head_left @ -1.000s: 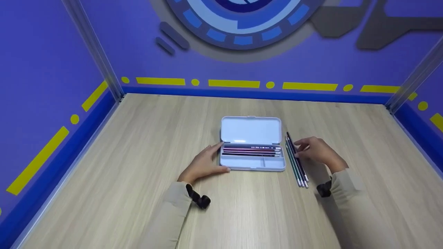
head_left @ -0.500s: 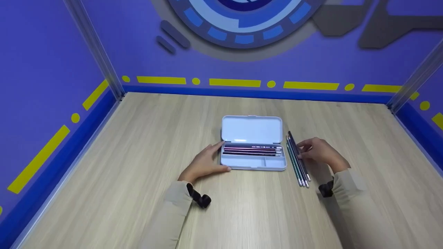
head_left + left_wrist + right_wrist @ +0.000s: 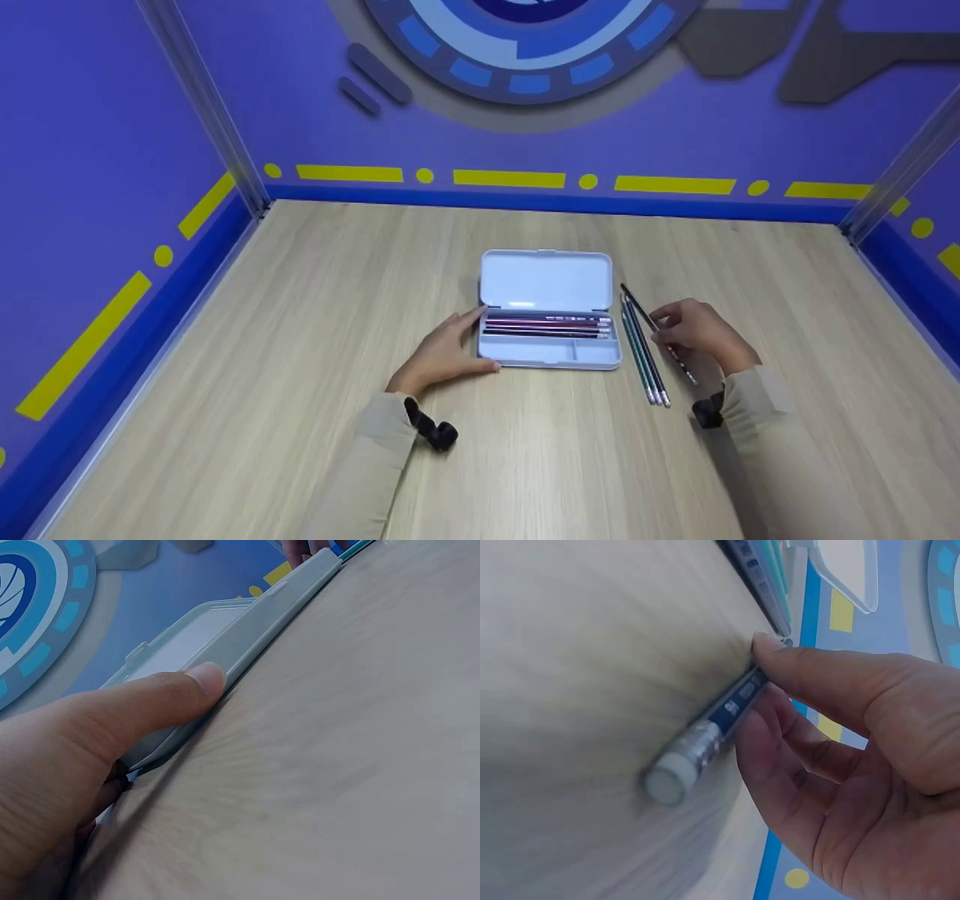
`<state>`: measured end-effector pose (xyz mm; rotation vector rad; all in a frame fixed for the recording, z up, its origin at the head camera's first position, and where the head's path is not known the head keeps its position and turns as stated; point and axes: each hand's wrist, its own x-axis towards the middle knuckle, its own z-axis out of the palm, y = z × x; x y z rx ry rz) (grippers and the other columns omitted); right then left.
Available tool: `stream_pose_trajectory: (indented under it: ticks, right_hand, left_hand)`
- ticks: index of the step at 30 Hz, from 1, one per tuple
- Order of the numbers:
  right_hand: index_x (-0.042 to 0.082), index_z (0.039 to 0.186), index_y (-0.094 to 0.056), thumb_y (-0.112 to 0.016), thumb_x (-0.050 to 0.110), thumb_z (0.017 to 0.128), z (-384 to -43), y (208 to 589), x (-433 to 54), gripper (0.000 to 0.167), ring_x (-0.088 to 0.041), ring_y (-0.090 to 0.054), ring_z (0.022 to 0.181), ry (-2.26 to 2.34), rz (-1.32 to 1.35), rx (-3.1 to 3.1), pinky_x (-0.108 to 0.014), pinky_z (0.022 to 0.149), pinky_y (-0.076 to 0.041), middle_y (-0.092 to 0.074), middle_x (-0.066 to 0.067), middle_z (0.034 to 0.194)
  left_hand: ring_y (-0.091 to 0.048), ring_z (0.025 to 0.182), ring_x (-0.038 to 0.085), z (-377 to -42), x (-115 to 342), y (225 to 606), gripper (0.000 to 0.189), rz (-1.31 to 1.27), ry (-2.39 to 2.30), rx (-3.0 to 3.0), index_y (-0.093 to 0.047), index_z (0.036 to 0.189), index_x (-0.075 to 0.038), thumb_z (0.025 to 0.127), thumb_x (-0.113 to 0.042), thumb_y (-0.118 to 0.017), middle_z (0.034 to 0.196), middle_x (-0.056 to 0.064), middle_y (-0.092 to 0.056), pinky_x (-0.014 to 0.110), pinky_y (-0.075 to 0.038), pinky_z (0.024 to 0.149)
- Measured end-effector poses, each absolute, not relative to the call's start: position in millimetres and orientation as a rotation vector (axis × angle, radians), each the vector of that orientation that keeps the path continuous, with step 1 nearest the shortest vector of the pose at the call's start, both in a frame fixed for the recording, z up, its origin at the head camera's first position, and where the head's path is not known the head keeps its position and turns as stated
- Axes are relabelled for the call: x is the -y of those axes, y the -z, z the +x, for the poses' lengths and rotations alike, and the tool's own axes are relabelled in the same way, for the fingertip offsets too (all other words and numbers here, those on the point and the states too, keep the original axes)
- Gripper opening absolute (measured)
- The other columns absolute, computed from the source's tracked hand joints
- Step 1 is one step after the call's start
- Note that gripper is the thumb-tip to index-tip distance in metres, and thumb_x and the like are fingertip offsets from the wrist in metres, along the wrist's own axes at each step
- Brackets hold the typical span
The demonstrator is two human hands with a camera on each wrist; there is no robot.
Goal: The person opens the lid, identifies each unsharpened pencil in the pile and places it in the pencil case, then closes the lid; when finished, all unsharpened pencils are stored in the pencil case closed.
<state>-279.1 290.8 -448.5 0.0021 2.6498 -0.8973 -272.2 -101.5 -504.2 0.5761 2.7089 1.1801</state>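
A white pencil case [image 3: 525, 350] lies open on the table, its lid [image 3: 546, 281] tipped back. Several dark and maroon pencils [image 3: 544, 328] fill its rear compartment, eraser ends to the right. My left hand [image 3: 441, 352] holds the case at its left end, thumb against the front wall and fingers around the rear left corner. Between thumb and fingers, my right hand [image 3: 701, 334] pinches a dark pencil [image 3: 731, 709] with a white eraser, which slants close over the tabletop. Just left of it, several green and dark pencils [image 3: 643, 360] lie side by side, right of the case.
The wooden table [image 3: 337, 300] is bounded by blue-purple panels [image 3: 637, 150] with yellow markings at the back and sides. A black strap [image 3: 431, 427] circles the left wrist, and another strap [image 3: 707, 410] the right.
The right hand has parted one dark pencil from the loose group, its eraser end swinging out to the right. The left hand has stayed on the case.
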Motion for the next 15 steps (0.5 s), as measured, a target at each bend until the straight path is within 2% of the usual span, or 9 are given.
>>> stream_pose_trajectory:
  ticks: [3, 8, 10, 15]
  right_hand:
    - [-0.009, 0.129, -0.053, -0.063, 0.006, 0.089, -278.9, 448.3, -292.5, 0.044, -0.015, -0.060, 0.070, 0.915, -0.002, -2.641, -0.028, 0.061, -0.055, -0.063, -0.023, 0.105]
    - [-0.010, 0.127, -0.056, -0.064, 0.006, 0.087, -278.2, 447.3, -295.6, 0.044, -0.014, -0.063, 0.070, 0.946, -0.056, -2.650, -0.030, 0.062, -0.057, -0.065, -0.022, 0.100]
    - [-0.009, 0.127, -0.056, -0.064, 0.006, 0.086, -278.1, 446.3, -296.4, 0.044, -0.015, -0.064, 0.071, 0.957, -0.070, -2.652, -0.031, 0.063, -0.058, -0.066, -0.022, 0.100]
    - [-0.007, 0.131, -0.054, -0.061, 0.007, 0.088, -278.5, 444.2, -296.7, 0.046, -0.015, -0.064, 0.074, 0.968, -0.073, -2.641, -0.033, 0.065, -0.059, -0.065, -0.024, 0.106]
  left_hand:
    - [-0.026, 0.144, 0.037, -272.5, 101.3, 504.4, 0.102, 0.571, -1.173, -2.711, -0.032, 0.151, -0.024, 0.067, -0.051, -0.082, 0.154, 0.006, -0.036, 0.052, -0.024, 0.116]
    - [-0.037, 0.138, 0.031, -272.4, 101.5, 504.9, 0.102, 0.600, -1.202, -2.704, -0.033, 0.151, -0.021, 0.067, -0.050, -0.083, 0.150, 0.011, -0.042, 0.048, -0.031, 0.114]
    - [-0.042, 0.135, 0.029, -272.7, 101.7, 505.3, 0.102, 0.613, -1.213, -2.703, -0.034, 0.151, -0.021, 0.066, -0.049, -0.084, 0.147, 0.012, -0.044, 0.047, -0.034, 0.113]
    - [-0.042, 0.135, 0.029, -273.2, 101.8, 505.0, 0.102, 0.625, -1.226, -2.702, -0.035, 0.150, -0.023, 0.065, -0.049, -0.085, 0.148, 0.010, -0.044, 0.047, -0.033, 0.113]
